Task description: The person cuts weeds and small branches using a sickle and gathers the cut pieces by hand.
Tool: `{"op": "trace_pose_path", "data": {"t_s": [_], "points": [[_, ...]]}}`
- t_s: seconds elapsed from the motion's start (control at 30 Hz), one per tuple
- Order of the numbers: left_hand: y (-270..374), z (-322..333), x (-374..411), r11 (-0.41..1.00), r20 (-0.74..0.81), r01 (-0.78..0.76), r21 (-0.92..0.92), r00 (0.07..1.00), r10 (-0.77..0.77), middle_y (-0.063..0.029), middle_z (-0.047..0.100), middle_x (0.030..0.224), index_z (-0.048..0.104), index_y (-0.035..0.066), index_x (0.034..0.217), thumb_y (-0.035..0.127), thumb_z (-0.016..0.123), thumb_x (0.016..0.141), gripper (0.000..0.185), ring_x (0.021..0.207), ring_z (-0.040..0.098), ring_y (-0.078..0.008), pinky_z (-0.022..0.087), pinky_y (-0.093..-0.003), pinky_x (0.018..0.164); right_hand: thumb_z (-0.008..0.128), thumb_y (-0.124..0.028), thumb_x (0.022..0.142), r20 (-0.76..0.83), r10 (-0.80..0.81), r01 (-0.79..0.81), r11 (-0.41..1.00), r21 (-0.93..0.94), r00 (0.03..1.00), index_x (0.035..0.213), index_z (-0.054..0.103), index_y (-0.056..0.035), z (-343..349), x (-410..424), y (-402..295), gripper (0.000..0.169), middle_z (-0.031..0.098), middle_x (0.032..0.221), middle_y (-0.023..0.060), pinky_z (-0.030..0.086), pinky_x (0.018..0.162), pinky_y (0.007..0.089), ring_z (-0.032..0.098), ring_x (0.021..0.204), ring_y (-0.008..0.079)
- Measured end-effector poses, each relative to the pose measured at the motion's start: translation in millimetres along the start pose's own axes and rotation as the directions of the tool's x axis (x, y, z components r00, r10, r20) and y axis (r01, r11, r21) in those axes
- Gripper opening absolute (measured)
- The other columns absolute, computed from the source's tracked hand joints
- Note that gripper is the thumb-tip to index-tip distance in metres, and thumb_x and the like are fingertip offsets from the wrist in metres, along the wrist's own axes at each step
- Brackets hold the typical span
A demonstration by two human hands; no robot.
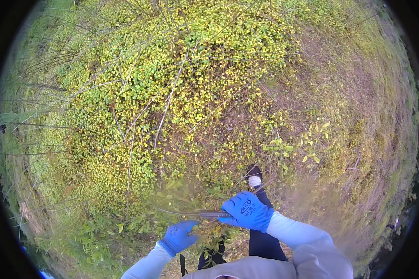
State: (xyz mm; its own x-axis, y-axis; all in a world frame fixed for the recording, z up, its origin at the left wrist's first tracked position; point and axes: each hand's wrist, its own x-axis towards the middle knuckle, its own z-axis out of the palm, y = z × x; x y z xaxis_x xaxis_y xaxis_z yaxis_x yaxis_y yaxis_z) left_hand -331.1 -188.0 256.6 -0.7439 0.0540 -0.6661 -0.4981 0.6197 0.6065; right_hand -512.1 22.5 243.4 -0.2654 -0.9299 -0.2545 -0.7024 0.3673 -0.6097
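My right hand, in a blue work glove bearing writing, grips a sickle by its dark handle. The thin curved blade reaches left from it, roughly level above the weeds. Below the blade and to its left is my left hand, gloved in blue too. Its thumb and fingers are apart, with nothing visible between them. Leafy green stems stand to the left of this hand. Some dry stalks show just past my right hand.
Low yellow-green ground cover spreads ahead, crossed by thin bare branches. Dry grass and brown soil lie to the right. One dark shoe is ahead of my right hand. A small leafy sapling grows beyond it.
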Motion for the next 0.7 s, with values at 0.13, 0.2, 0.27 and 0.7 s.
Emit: {"op": "trace_pose_path", "data": {"t_s": [0.13,0.2,0.27,0.7], "points": [[24.6,0.8,-62.3,1.0,-0.052,-0.016,0.012,0.999,0.016,-0.019,0.065,0.117,0.057,0.012,0.129,0.025,0.071,0.077,0.056,0.108,0.061,-0.037,0.05,-0.0433,0.093,0.049,-0.061,0.091,0.244,0.057,-0.07,0.997,0.042,0.968,0.102,0.054,-0.0092,-32.3,-17.4,-48.4,0.053,0.064,0.088,0.0138,0.048,0.075,0.0446,0.065,0.084,0.0314],[32.6,3.1,-86.8,0.996,-0.041,0.061,0.058,0.997,-0.059,-0.017,0.062,0.123,0.055,0.016,0.133,0.03,0.065,0.081,0.054,0.113,0.059,-0.0343,0.048,-0.0431,0.096,0.048,-0.062,0.091,0.209,0.048,-0.048,0.999,-0.003,0.977,0.1,0.054,-0.0089,-44.7,-23.2,-70.6,0.054,0.064,0.087,0.0142,0.049,0.074,0.045,0.065,0.082,0.0321],[35.2,6.3,-108.0,0.998,-0.138,-0.032,0.052,0.99,0.039,-0.0164,0.062,0.123,0.055,0.016,0.132,0.028,0.062,0.083,0.051,0.112,0.06,-0.0335,0.048,-0.0433,0.096,0.049,-0.064,0.09,0.223,0.094,-0.086,0.995,-0.048,0.97,0.097,0.055,-0.0086,-52.9,-26.7,-95.5,0.056,0.065,0.084,0.0144,0.049,0.071,0.0451,0.066,0.083,0.032],[28.3,27.8,-237.3,0.993,-0.531,0.012,-0.115,0.844,-0.072,-0.0173,0.061,0.121,0.051,0.022,0.138,0.03,0.058,0.085,0.053,0.111,0.06,-0.0337,0.049,-0.0433,0.093,0.055,-0.068,0.084,0.14,-0.131,0.167,0.942,-0.292,0.981,0.088,0.056,-0.008,-71.7,-11.2,-236.5,0.06,0.062,0.077,0.0149,0.049,0.066,0.0467,0.064,0.073,0.034]]}}
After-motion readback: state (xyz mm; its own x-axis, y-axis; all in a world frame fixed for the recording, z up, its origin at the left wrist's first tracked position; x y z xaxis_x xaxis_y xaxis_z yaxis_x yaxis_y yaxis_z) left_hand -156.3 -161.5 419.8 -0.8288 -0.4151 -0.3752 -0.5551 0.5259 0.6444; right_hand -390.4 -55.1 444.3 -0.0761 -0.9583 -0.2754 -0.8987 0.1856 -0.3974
